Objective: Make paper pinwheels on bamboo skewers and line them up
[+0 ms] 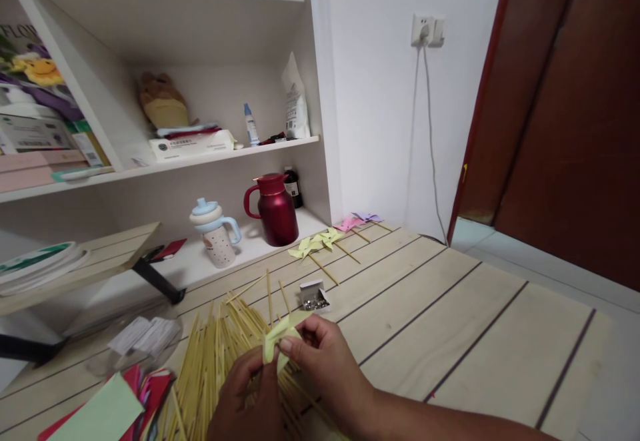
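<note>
A pale yellow paper pinwheel [280, 339] with curled-in blades is held up over the table between my two hands. My left hand [253, 387] pinches its lower left side. From the right, the thumb and fingers of my right hand [327, 361] grip its other edge. Beneath and behind my hands lies a spread of thin wooden sticks [207, 354]. Just beyond them stands a small open box of metal pins [315, 297]. Finished pinwheels on sticks, yellow [315, 244], pink [351, 222] and purple [369, 217], lie at the table's far edge.
Coloured paper sheets [107, 411] lie at the lower left, near a clear plastic container [143, 337]. A red thermos jug [275, 211] and a blue-lidded cup [216, 234] stand on the shelf unit [225, 154] behind. A cable [431, 134] hangs from the wall socket [423, 29].
</note>
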Demonstrator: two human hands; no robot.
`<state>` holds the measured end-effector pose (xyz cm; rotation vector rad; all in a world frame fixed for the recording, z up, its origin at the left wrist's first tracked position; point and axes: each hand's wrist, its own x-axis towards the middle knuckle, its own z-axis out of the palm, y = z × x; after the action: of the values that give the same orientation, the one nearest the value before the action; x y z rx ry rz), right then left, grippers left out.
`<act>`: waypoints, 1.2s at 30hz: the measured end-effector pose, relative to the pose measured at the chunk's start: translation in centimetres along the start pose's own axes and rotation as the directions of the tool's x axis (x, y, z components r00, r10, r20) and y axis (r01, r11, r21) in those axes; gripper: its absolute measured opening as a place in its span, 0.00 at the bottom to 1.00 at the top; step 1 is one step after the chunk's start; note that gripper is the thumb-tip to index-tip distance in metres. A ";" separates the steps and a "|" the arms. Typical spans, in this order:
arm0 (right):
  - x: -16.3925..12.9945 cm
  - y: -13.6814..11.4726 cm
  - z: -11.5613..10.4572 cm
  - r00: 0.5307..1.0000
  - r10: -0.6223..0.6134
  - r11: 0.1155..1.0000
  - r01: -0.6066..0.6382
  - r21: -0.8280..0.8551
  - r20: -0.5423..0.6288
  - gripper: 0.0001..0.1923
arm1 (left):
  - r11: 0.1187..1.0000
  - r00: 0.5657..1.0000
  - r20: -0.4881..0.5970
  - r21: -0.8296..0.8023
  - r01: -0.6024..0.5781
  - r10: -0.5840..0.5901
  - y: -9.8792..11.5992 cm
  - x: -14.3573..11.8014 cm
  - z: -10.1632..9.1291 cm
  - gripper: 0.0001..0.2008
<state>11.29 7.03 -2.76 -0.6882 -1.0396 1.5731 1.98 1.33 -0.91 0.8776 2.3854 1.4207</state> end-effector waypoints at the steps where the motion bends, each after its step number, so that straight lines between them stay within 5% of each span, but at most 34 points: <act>1: 0.0 0.0 0.0 1.000 -0.004 1.000 0.004 -0.013 -0.002 0.09 | 1.000 1.000 0.027 0.002 -0.009 0.009 -0.3 0.3 0.0 0.11; 4: -0.1 -0.1 0.0 1.000 -0.015 0.998 0.014 -0.059 -0.020 0.08 | 0.999 0.995 0.090 -0.005 -0.050 0.050 -0.6 0.6 0.0 0.10; 9: -0.1 0.0 0.0 0.999 -0.038 0.998 0.038 -0.049 0.000 0.08 | 0.994 0.994 -0.045 -0.039 -0.098 0.097 0.2 -0.5 0.1 0.11; 16: 0.2 0.2 0.0 0.998 -0.055 0.998 0.055 0.025 0.004 0.07 | 0.996 0.991 0.124 0.088 0.030 -0.041 -0.6 1.4 0.2 0.12; 23: 0.4 0.4 -0.2 0.998 -0.057 0.998 0.058 0.029 -0.009 0.06 | 0.960 0.976 0.015 -0.184 -0.211 0.217 -1.6 1.8 1.3 0.14; 29: 0.6 0.0 -0.4 0.996 -0.091 0.996 0.091 0.002 0.022 0.03 | 0.967 0.971 0.104 -0.164 -0.197 0.216 -1.9 2.4 1.0 0.15; 36: 0.4 0.2 -0.4 0.990 -0.141 0.977 0.142 -0.161 0.016 0.03 | 0.977 0.977 0.027 -0.048 -0.209 0.211 -2.1 2.1 1.0 0.13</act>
<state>11.40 7.51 -3.04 -0.7047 -1.2023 1.3788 -0.01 2.58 -3.02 1.1609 2.2839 1.5157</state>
